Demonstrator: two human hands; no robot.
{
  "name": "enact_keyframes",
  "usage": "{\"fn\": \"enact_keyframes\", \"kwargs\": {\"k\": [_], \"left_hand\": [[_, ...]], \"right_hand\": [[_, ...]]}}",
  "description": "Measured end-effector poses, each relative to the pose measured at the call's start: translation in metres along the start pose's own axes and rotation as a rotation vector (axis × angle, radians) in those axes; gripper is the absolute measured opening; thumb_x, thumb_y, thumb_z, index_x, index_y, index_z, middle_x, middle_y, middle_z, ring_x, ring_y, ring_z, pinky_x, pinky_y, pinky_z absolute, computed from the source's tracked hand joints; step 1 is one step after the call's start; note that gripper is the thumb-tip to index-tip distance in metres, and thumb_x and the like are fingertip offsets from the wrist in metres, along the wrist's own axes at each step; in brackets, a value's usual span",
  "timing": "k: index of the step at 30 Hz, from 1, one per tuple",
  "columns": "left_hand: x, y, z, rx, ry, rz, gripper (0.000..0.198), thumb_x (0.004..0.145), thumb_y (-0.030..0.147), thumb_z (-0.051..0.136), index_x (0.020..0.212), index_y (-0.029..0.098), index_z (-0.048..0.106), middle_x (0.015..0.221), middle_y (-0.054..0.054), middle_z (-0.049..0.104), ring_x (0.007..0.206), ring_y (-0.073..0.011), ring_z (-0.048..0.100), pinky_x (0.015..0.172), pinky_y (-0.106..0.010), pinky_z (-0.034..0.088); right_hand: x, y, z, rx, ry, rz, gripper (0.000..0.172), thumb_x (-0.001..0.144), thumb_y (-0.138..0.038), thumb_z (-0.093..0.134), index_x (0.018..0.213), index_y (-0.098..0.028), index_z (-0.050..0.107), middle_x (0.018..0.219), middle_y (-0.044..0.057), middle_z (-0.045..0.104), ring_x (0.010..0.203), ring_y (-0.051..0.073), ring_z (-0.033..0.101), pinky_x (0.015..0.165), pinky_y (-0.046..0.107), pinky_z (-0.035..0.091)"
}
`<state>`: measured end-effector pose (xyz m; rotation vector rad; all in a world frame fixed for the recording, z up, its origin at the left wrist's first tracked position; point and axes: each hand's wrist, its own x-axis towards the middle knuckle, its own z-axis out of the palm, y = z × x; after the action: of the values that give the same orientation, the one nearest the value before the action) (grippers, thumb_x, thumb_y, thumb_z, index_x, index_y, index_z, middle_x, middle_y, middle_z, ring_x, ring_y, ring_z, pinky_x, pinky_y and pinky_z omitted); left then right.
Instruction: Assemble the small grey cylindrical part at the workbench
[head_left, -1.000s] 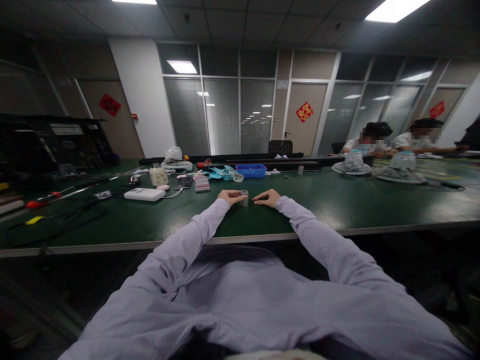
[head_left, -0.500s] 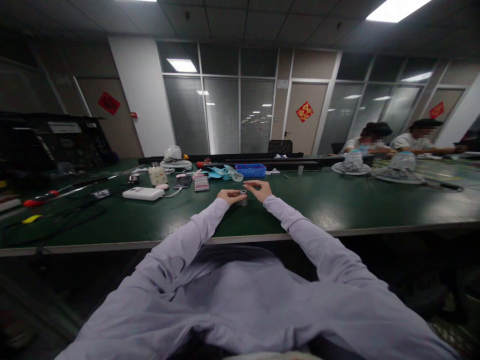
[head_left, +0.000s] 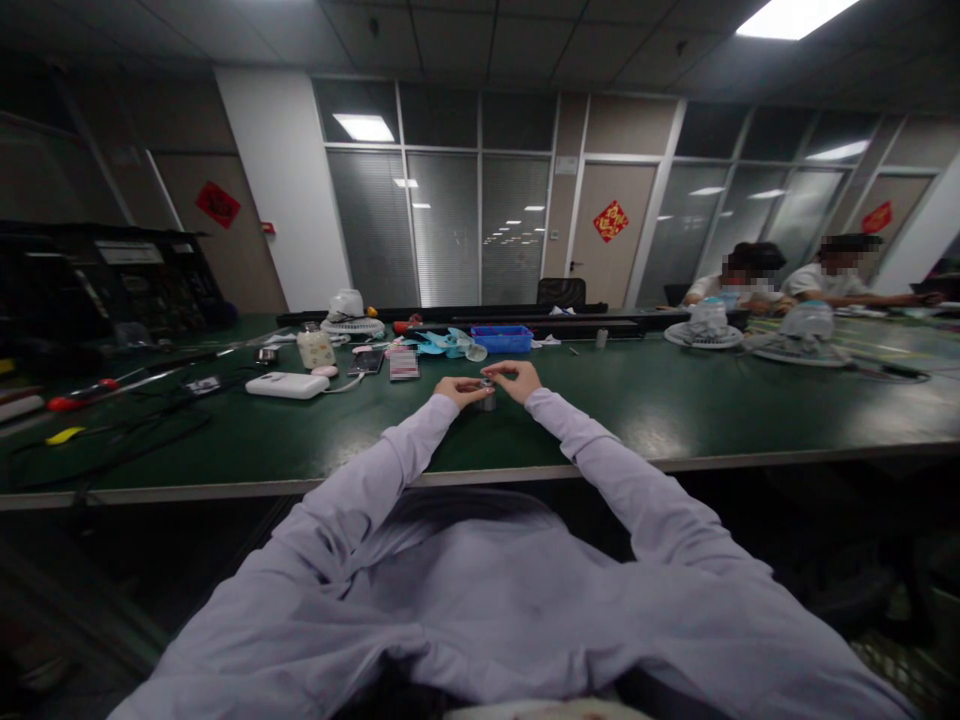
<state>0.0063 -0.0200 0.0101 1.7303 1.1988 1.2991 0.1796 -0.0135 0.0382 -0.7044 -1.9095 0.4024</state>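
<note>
A small grey metal cylinder (head_left: 490, 404) stands upright on the green tabletop in front of me. My left hand (head_left: 460, 391) grips its upper part from the left, thumb and fingers closed at the rim. From the right, my right hand (head_left: 519, 380) reaches over the top with thumb and fingertips pinched together. Whatever lies between those fingertips is too small to make out. The fingers partly cover the cylinder's top.
Beyond my hands lie a blue tray (head_left: 501, 339), light-blue gloves (head_left: 442, 344) and a phone (head_left: 366, 362). Leftward are a white power bank (head_left: 286, 386), a patterned jar (head_left: 315, 349) and dark cables. Another small cylinder (head_left: 601, 339) and fan-like units (head_left: 705, 330) stand right. Two people sit far right.
My right hand has shifted slightly left, its fingertips now closer over the cylinder's top. My left hand stays in place on the cylinder.
</note>
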Motion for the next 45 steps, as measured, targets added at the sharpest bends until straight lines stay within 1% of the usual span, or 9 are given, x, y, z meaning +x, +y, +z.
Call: {"fn": "enact_keyframes", "kwargs": {"k": [9, 16, 22, 26, 34, 38, 40, 42, 45], "left_hand": [[0.004, -0.005, 0.001, -0.001, -0.019, -0.009, 0.064, 0.044, 0.05, 0.077, 0.097, 0.014, 0.07, 0.084, -0.01, 0.071, 0.083, -0.0241, 0.066, 0.078, -0.034, 0.051], [0.002, -0.004, 0.0, -0.002, -0.024, 0.012, 0.062, 0.044, 0.049, 0.077, 0.095, 0.015, 0.07, 0.083, -0.009, 0.071, 0.082, -0.0232, 0.066, 0.079, -0.032, 0.05], [0.001, -0.002, -0.001, 0.027, -0.001, -0.005, 0.062, 0.044, 0.048, 0.078, 0.095, 0.015, 0.07, 0.081, -0.01, 0.071, 0.082, -0.024, 0.066, 0.078, -0.033, 0.05], [0.0, 0.0, 0.0, -0.012, -0.012, 0.005, 0.061, 0.043, 0.047, 0.079, 0.094, 0.014, 0.071, 0.08, -0.009, 0.071, 0.08, -0.0234, 0.066, 0.078, -0.032, 0.05], [-0.004, 0.007, 0.001, -0.009, -0.002, -0.019, 0.064, 0.042, 0.048, 0.079, 0.095, 0.014, 0.07, 0.08, -0.01, 0.071, 0.082, -0.0245, 0.065, 0.079, -0.034, 0.05], [-0.004, 0.007, 0.001, -0.015, 0.004, -0.041, 0.064, 0.042, 0.049, 0.079, 0.096, 0.014, 0.07, 0.083, -0.01, 0.071, 0.082, -0.024, 0.065, 0.079, -0.033, 0.05], [-0.004, 0.006, 0.0, -0.024, 0.004, -0.044, 0.065, 0.042, 0.048, 0.079, 0.097, 0.014, 0.07, 0.083, -0.01, 0.071, 0.082, -0.0238, 0.065, 0.079, -0.033, 0.05], [-0.003, 0.005, 0.0, -0.028, -0.008, -0.035, 0.066, 0.042, 0.049, 0.079, 0.098, 0.015, 0.07, 0.084, -0.01, 0.071, 0.083, -0.0239, 0.065, 0.079, -0.033, 0.05], [-0.002, 0.002, -0.001, -0.008, -0.031, -0.015, 0.066, 0.044, 0.05, 0.077, 0.1, 0.016, 0.069, 0.087, -0.01, 0.071, 0.086, -0.0247, 0.065, 0.081, -0.034, 0.05]], "right_hand": [[0.001, -0.003, -0.001, 0.012, -0.085, -0.02, 0.023, 0.073, -0.031, 0.062, 0.09, -0.017, 0.07, 0.089, 0.006, 0.071, 0.085, 0.018, 0.066, 0.08, 0.028, 0.051], [0.006, 0.005, -0.002, 0.005, -0.124, 0.033, 0.016, 0.071, -0.024, 0.062, 0.083, -0.018, 0.072, 0.082, 0.004, 0.071, 0.082, 0.017, 0.066, 0.078, 0.029, 0.051], [0.007, 0.0, -0.003, -0.021, -0.11, 0.03, 0.014, 0.07, -0.024, 0.064, 0.078, -0.016, 0.072, 0.078, 0.005, 0.071, 0.077, 0.018, 0.066, 0.077, 0.031, 0.051], [0.006, -0.001, -0.002, -0.035, -0.106, 0.041, 0.013, 0.07, -0.024, 0.063, 0.077, -0.017, 0.072, 0.078, 0.005, 0.071, 0.077, 0.018, 0.066, 0.076, 0.031, 0.05], [0.003, -0.007, 0.003, -0.014, 0.026, 0.076, 0.022, 0.068, -0.033, 0.068, 0.083, -0.017, 0.069, 0.076, 0.005, 0.071, 0.074, 0.017, 0.066, 0.076, 0.031, 0.049], [0.005, -0.005, 0.001, 0.048, 0.171, 0.1, 0.031, 0.067, -0.042, 0.066, 0.083, -0.015, 0.066, 0.078, 0.007, 0.071, 0.077, 0.018, 0.067, 0.076, 0.032, 0.05], [0.005, 0.001, -0.004, 0.086, 0.208, 0.12, 0.036, 0.065, -0.045, 0.067, 0.085, -0.015, 0.065, 0.08, 0.008, 0.071, 0.078, 0.019, 0.067, 0.076, 0.032, 0.051], [0.001, 0.01, -0.011, 0.124, 0.15, 0.152, 0.038, 0.061, -0.043, 0.071, 0.085, -0.014, 0.065, 0.08, 0.009, 0.071, 0.078, 0.02, 0.067, 0.075, 0.033, 0.052], [-0.009, 0.024, -0.023, 0.117, -0.018, 0.209, 0.038, 0.056, -0.039, 0.075, 0.083, -0.014, 0.066, 0.076, 0.008, 0.071, 0.074, 0.02, 0.068, 0.073, 0.033, 0.053]]}}
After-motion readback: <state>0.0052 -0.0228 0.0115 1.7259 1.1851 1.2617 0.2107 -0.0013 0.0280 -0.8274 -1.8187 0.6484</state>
